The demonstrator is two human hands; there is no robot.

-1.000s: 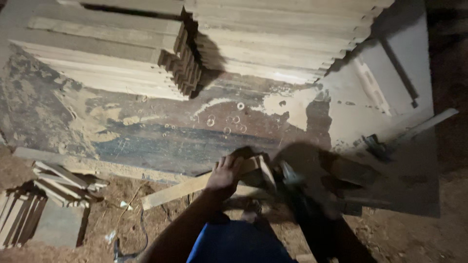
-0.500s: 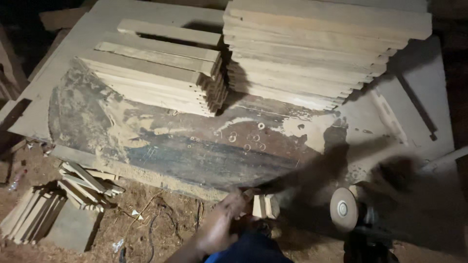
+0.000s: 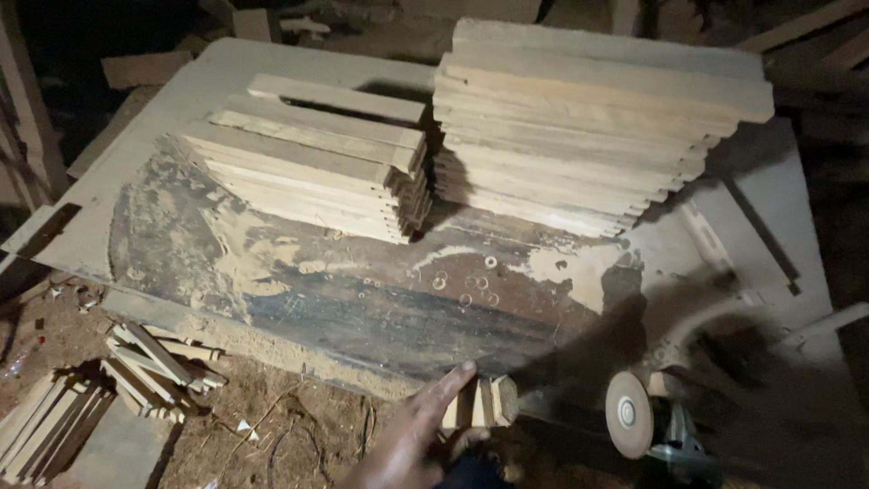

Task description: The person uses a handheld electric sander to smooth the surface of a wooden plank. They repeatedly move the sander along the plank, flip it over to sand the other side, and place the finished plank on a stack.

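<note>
My left hand (image 3: 412, 444) reaches up from the bottom edge with the index finger stretched out. Finger and thumb grip the end of a short bundle of wooden strips (image 3: 489, 403) at the near edge of a large flat board (image 3: 362, 308). Just right of it sits an angle grinder (image 3: 670, 439), its round tan sanding disc (image 3: 627, 415) facing the strips. A dark motion blur (image 3: 751, 362) covers the area above the grinder. My right hand cannot be made out within it.
Two stacks of sawn planks lie on the board, a lower one (image 3: 317, 167) at the left and a taller one (image 3: 588, 136) at the right. Sawdust covers the board's middle. Loose offcuts (image 3: 154, 362) and bundled strips (image 3: 41, 430) lie on the dirt floor at the lower left.
The view has tilted up and closed in on the board. My left hand went from a long strip to gripping the short bundle's end. The grinder now sits right of it.
</note>
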